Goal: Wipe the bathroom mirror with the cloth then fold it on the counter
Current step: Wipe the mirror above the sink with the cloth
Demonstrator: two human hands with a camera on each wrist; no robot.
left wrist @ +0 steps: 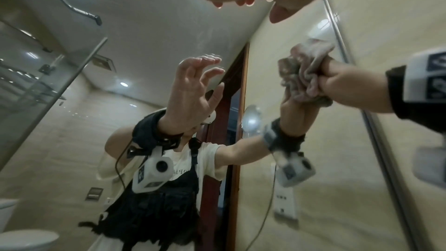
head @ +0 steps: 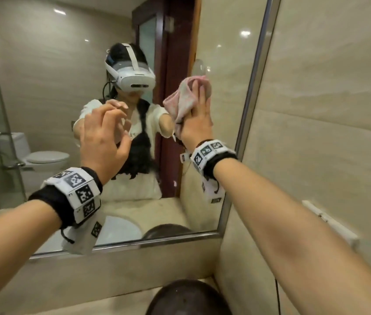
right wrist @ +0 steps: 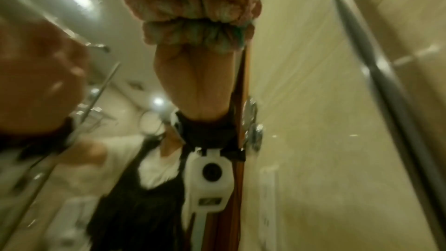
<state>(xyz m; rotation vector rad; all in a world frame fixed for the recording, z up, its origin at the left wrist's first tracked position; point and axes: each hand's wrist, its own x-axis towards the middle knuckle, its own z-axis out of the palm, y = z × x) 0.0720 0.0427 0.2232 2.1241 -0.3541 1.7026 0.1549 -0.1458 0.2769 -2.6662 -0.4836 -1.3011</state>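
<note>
One mirror point(head: 43, 64), one pink cloth point(head: 185, 98), two raised hands, two marker-covered wristbands, one counter-edge dark round object point(head: 189, 298), one wall socket plate point(head: 330, 223).

Bare forearms, black wristbands point(head: 50, 201) with white tag-marker blocks point(head: 78, 189), white wrist cameras point(left wrist: 154, 173), thin black cables, white headset point(head: 132, 73), cream tee, black vest point(left wrist: 154, 207)

Pink cloth point(head: 185, 96) bunched, pressed flat vs mirror point(head: 43, 71) near its right edge, metal-framed wall mirror
</note>
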